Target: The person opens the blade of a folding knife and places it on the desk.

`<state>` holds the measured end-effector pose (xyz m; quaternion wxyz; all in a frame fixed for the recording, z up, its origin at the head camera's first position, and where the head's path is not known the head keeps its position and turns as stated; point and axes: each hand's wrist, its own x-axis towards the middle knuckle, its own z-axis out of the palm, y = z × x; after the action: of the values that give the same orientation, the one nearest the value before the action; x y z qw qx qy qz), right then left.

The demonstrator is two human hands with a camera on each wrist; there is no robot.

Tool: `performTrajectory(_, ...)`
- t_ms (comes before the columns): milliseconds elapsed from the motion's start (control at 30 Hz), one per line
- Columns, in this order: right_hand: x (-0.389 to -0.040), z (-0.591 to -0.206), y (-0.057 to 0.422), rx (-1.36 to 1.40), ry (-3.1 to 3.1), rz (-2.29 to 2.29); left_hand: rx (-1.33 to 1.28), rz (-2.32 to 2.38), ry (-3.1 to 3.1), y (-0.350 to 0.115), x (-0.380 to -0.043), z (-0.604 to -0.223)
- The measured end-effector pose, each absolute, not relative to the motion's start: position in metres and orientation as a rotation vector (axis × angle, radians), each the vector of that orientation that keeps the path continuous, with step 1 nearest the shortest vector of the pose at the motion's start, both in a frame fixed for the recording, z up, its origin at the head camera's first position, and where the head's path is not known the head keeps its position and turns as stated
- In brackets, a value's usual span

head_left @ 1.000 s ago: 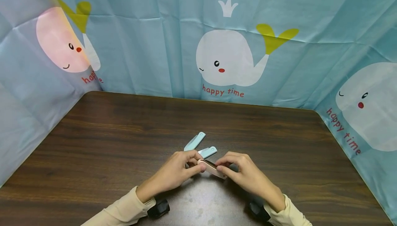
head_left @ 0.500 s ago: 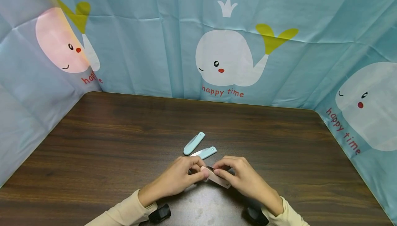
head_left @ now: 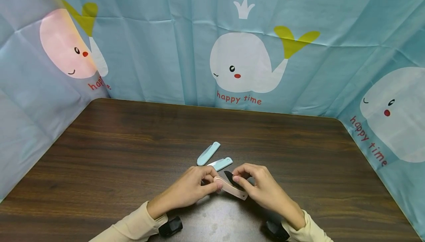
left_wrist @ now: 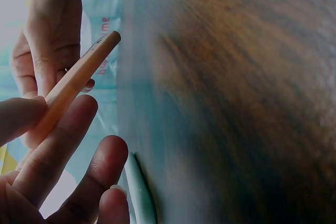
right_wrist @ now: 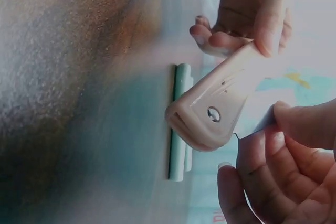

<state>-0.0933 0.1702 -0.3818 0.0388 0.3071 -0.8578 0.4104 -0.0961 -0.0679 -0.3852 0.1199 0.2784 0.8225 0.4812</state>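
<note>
A pink folding knife is held above the table between both hands. My left hand pinches one end of its handle between thumb and fingers; in the left wrist view the handle appears edge-on. My right hand pinches the dark blade, which stands partly out of the handle at an angle. The right wrist view has the blade between thumb and fingers, with a metal rivet near the handle's end. Two light blue folding knives lie just beyond the hands, blades folded in.
The dark wood-grain table carries everything. A blue curtain printed with whales rises at its back and sides. Black wrist straps sit below both hands.
Both hands have come slightly nearer the body with the pink knife. Its blade, lying along the handle before, now stands out further, with the right fingers on it.
</note>
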Motion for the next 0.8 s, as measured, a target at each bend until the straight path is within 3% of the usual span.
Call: performTrajectory(800, -0.0887, -0.3824, 0.1635, 0.958, -2.591, 1.364, 0.834, 1.381, 2.412, -0.0658, -0.0919, -0.3839)
